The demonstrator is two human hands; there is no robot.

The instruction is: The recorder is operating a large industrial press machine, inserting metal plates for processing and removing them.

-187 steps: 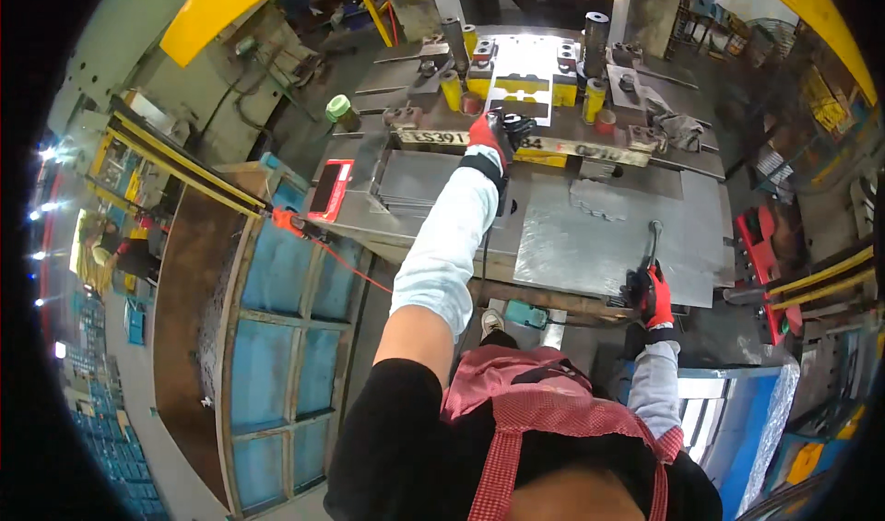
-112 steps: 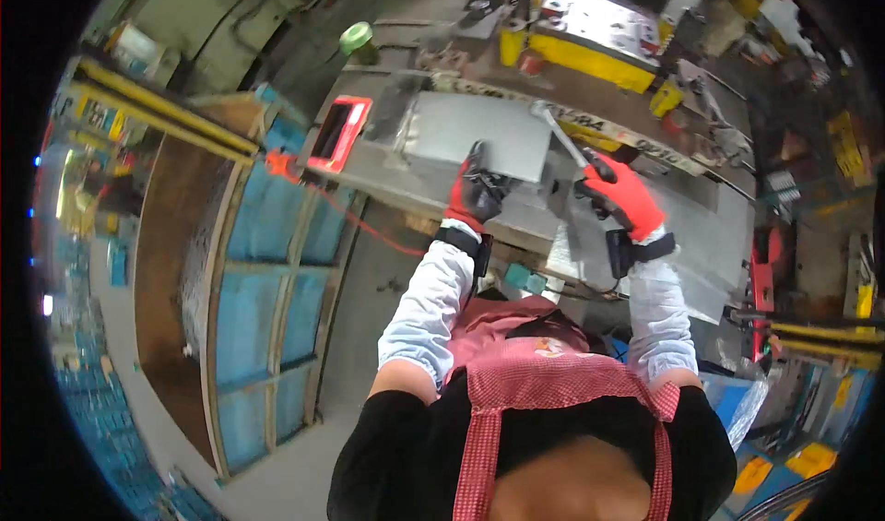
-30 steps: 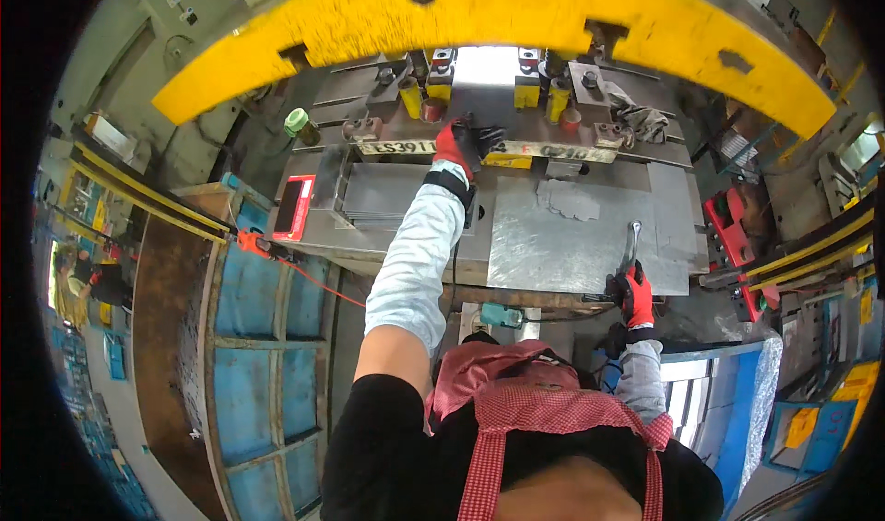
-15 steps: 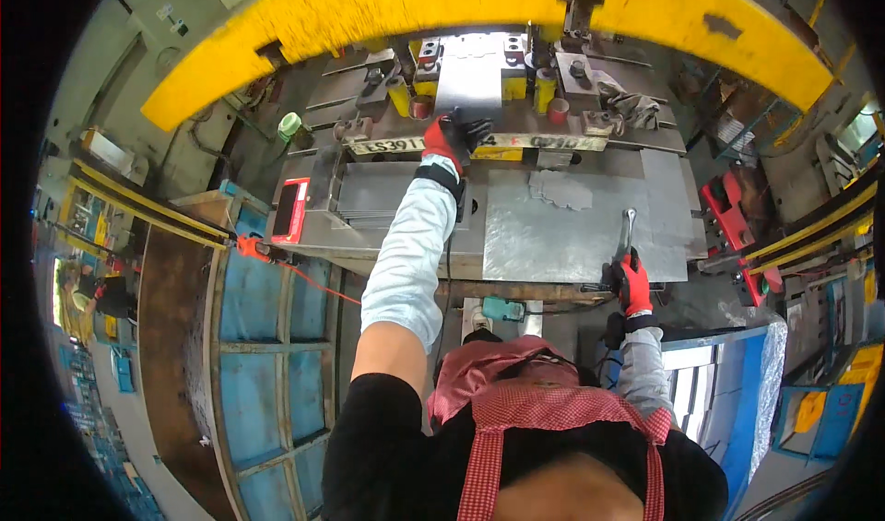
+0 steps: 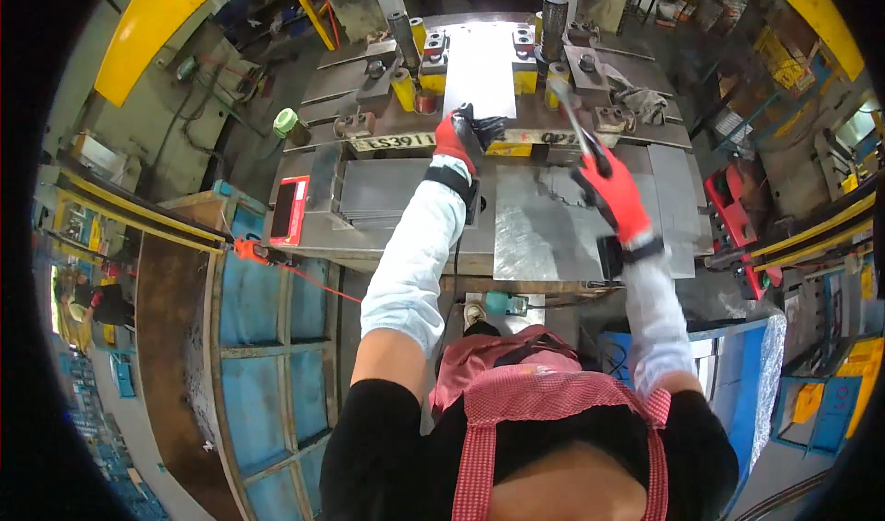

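My left hand, in a red and black glove, reaches to the near edge of a bright metal sheet lying in the die. Its dark fingers stretch rightward along that edge, touching or almost touching it. Gloved alike, my right hand is closed around a silver wrench, raised above the bench and pointing away toward the die's right side. Motion blurs the wrench's far end. Beneath that hand lies a flat metal plate with a smaller irregular metal piece, partly covered by the hand, on it.
Dark guide posts and yellow blocks flank the sheet. Stacked grey sheets sit left of the plate, near a red-framed device. A rag lies on the right. Yellow press parts arch at both upper sides.
My right hand has risen from the plate's near right corner, swinging the wrench up and leftward toward the die. The yellow crossbar has lifted, uncovering the posts. My left hand stays near the sheet's edge.
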